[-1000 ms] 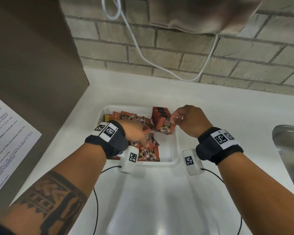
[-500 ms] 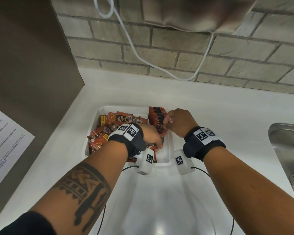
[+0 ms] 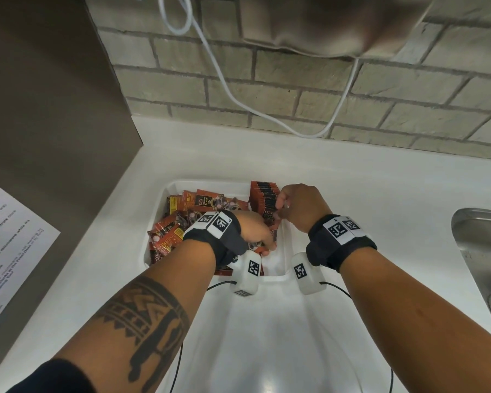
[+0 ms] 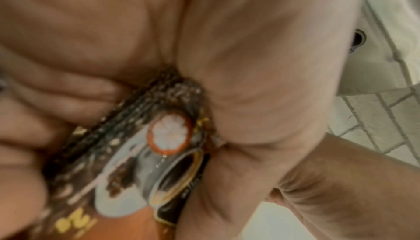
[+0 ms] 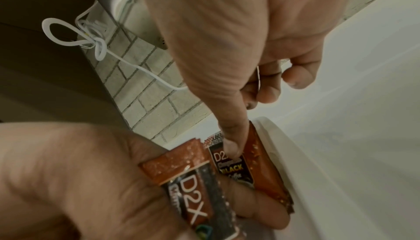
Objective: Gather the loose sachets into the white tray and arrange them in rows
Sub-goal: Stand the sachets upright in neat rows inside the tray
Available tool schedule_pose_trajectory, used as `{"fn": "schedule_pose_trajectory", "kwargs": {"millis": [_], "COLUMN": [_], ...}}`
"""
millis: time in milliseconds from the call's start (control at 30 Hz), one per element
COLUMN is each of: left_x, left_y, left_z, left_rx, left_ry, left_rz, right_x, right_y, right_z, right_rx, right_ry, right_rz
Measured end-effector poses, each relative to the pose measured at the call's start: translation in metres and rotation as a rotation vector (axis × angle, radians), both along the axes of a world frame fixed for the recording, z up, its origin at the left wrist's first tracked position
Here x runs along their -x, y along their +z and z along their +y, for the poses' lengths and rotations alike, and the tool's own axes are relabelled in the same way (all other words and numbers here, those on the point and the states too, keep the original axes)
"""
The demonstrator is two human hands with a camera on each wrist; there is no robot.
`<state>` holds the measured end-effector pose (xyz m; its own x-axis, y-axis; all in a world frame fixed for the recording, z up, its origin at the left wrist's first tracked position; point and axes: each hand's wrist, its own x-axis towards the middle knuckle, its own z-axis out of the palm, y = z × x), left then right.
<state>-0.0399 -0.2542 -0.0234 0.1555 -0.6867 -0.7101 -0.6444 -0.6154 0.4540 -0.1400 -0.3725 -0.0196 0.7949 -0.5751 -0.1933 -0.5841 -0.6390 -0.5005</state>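
Head view: left hand [image 3: 253, 232] pinches a red-and-black foil sachet [image 4: 145, 172] in the rectangular white plastic tray [image 3: 284, 251], just left of the upright sachet row [image 3: 262, 198] steadied by right-hand fingers [image 5: 232, 145].

Left hand [image 3: 254, 232] moved right toward sachet row [image 3: 264, 201].

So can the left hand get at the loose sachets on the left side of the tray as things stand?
Probably not freely: the left hand already has its grip on a sachet, so it would need to set that down first. Otherwise the way looks open, as the loose sachets lie uncovered in the tray beside its wrist.
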Motion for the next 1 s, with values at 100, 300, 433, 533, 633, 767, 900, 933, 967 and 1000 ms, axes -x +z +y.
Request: {"fn": "schedule_pose_trajectory", "kwargs": {"millis": [100,300,433,533,633,767,900,933,967,1000], "left_x": [0.0,-0.002,-0.003,-0.005,-0.01,-0.018,-0.015,-0.014,-0.014,-0.013], "left_y": [-0.002,-0.002,-0.001,0.002,0.006,0.014,0.025,0.027,0.028,0.029], "left_z": [-0.001,0.003,0.006,0.008,0.017,0.037,0.046,0.047,0.047,0.048], "left_rx": [0.012,0.015,0.031,0.036,0.045,0.252,0.454,0.484,0.508,0.528], "left_ry": [0.024,0.028,0.103,0.072,0.135,0.446,0.513,0.531,0.545,0.553], "left_rz": [0.011,0.045,0.138,0.129,0.154,0.592,0.694,0.673,0.652,0.642], "right_x": [0.0,0.002,0.004,0.007,0.015,0.028,0.031,0.031,0.03,0.03], "right_y": [0.001,0.003,0.006,0.011,0.02,0.036,0.04,0.04,0.041,0.042], "right_z": [0.0,0.001,0.003,0.004,0.008,0.019,0.022,0.022,0.021,0.021], "right_rx": [0.01,0.013,0.002,0.006,0.027,-0.156,-0.391,-0.418,-0.434,-0.443], "right_ry": [0.006,0.003,-0.009,-0.003,-0.008,0.011,0.014,0.002,-0.011,-0.023], "right_rz": [-0.004,-0.006,-0.015,-0.017,-0.092,-0.162,-0.229,-0.27,-0.305,-0.331]}}
